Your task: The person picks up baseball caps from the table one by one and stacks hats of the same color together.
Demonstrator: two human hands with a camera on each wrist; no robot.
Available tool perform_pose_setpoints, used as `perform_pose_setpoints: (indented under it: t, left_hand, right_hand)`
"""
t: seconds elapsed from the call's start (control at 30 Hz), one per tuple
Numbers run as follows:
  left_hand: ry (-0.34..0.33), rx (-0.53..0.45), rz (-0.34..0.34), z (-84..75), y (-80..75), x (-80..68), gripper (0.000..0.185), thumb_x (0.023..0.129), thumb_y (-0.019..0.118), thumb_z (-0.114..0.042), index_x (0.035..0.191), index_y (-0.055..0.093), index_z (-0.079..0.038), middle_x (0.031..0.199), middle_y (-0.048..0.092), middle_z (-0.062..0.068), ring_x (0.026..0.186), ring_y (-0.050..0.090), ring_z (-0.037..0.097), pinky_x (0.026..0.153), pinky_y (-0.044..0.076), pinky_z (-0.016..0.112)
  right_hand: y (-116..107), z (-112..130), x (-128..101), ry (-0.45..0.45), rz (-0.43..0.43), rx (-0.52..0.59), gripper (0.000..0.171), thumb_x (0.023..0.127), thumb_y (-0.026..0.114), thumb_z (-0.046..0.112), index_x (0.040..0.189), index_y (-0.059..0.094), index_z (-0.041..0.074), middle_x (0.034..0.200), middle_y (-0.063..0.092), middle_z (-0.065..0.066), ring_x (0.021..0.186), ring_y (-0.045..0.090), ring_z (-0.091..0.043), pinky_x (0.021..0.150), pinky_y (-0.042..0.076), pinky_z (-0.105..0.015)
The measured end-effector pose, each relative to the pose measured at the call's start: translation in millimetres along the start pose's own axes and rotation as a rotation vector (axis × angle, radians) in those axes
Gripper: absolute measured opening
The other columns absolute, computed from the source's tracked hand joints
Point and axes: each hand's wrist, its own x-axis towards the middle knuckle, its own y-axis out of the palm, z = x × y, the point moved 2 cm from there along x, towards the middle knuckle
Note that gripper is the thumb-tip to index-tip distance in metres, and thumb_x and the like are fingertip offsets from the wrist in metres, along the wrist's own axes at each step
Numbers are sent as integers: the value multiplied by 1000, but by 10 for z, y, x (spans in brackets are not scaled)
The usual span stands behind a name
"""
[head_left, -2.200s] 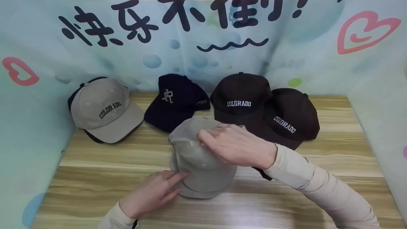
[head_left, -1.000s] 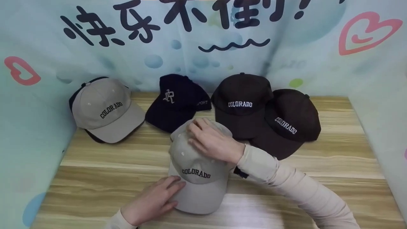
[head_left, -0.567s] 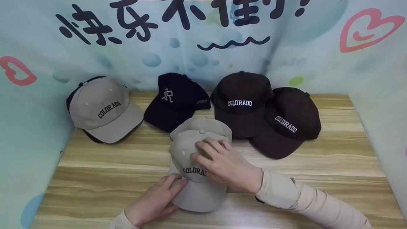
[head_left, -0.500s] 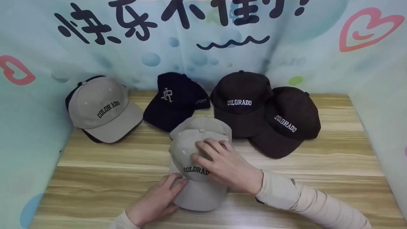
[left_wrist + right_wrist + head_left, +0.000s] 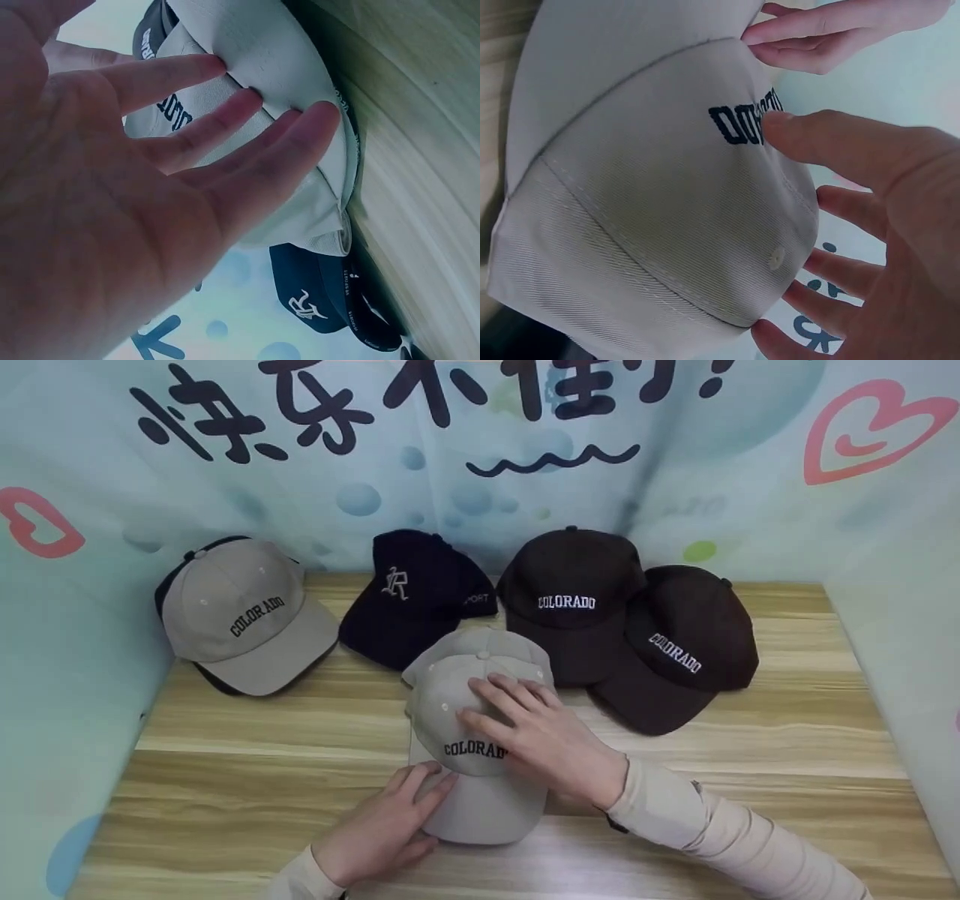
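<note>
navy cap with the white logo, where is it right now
In the head view the navy cap sits at the table's back, between the beige Colorado cap and the brown Colorado cap.

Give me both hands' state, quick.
Left hand: open, fingers touching the beige Colorado cap brim.
Right hand: open, resting on its crown.

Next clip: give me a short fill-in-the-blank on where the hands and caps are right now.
1. The right hand rests spread on the crown of the beige cap lettered ____.
2. The left hand touches that cap's ____.
3. Behind it, the navy cap lies between another beige cap and two ____ caps.
4. All the caps lie on a ____ table.

Missing words: COLORADO; brim; brown; wooden
</note>
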Motion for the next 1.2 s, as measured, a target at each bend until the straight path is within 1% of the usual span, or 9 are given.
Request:
perform_pose_setpoints:
  t: [0.37, 0.47, 0.53, 0.77, 0.9, 0.97, 1.03, 1.13, 1.2]
  left_hand:
    - [49, -84, -29, 147, -50, -62, 69, 81, 75, -16, 140, 46, 3, 137, 40, 22, 123, 43, 38, 92, 47, 46]
    - [40, -161, -20, 278, -121, -61, 61, 83, 72, -11, 138, 49, 3, 135, 43, 24, 120, 47, 39, 93, 46, 49]
    - [16, -204, -33, 423, -191, -57, 55, 84, 70, -7, 135, 51, 3, 131, 46, 25, 117, 50, 40, 93, 45, 52]
    - [-208, -227, -81, 1143, -480, -72, 40, 87, 62, -3, 126, 56, 5, 119, 57, 19, 108, 56, 36, 92, 45, 52]
    - [-324, -289, -118, 1528, -661, -113, 34, 88, 57, 2, 121, 58, 8, 115, 58, 21, 105, 56, 37, 92, 44, 52]
    - [-390, -310, -175, 1686, -766, -133, 31, 88, 55, 4, 119, 58, 9, 114, 57, 24, 104, 55, 38, 91, 43, 53]
    - [-458, -312, -269, 1830, -882, -139, 28, 88, 53, 6, 116, 59, 10, 112, 56, 26, 103, 54, 39, 89, 43, 54]
    - [-538, -243, -419, 2014, -1050, -131, 24, 87, 52, 7, 110, 61, 10, 110, 56, 28, 104, 51, 42, 89, 39, 56]
    - [-606, -185, -487, 2124, -1134, -126, 21, 89, 52, 4, 106, 61, 9, 108, 54, 28, 106, 46, 44, 90, 33, 61]
  right_hand:
    - [-2, 41, -114, 45, -35, 17, 74, 75, 74, 16, 144, 45, 19, 151, 33, -13, 138, 30, -32, 102, 34, -53]
    - [-25, 86, -186, 43, -52, 29, 76, 75, 75, 17, 144, 44, 19, 150, 33, -14, 137, 30, -33, 101, 35, -54]
    - [-29, 111, -233, 38, -58, 31, 77, 74, 76, 19, 144, 44, 19, 150, 34, -14, 136, 31, -33, 100, 36, -53]
    - [-47, 37, -383, 72, -46, 74, 80, 72, 82, 26, 142, 46, 18, 147, 37, -15, 130, 39, -33, 97, 38, -50]
    - [-37, -48, -468, 113, -56, 83, 76, 72, 83, 26, 140, 49, 15, 145, 39, -16, 127, 42, -35, 96, 40, -51]
    - [-15, -75, -516, 123, -63, 89, 75, 73, 83, 25, 139, 50, 14, 144, 40, -17, 125, 44, -35, 95, 41, -51]
    - [5, -99, -557, 132, -66, 93, 74, 73, 83, 24, 139, 50, 14, 144, 40, -16, 124, 45, -35, 94, 41, -51]
    - [30, -133, -608, 148, -74, 102, 73, 74, 82, 24, 139, 50, 15, 145, 40, -16, 125, 45, -33, 92, 42, -51]
    - [41, -148, -637, 161, -82, 106, 72, 74, 81, 25, 138, 50, 16, 144, 41, -15, 125, 45, -32, 92, 41, -51]
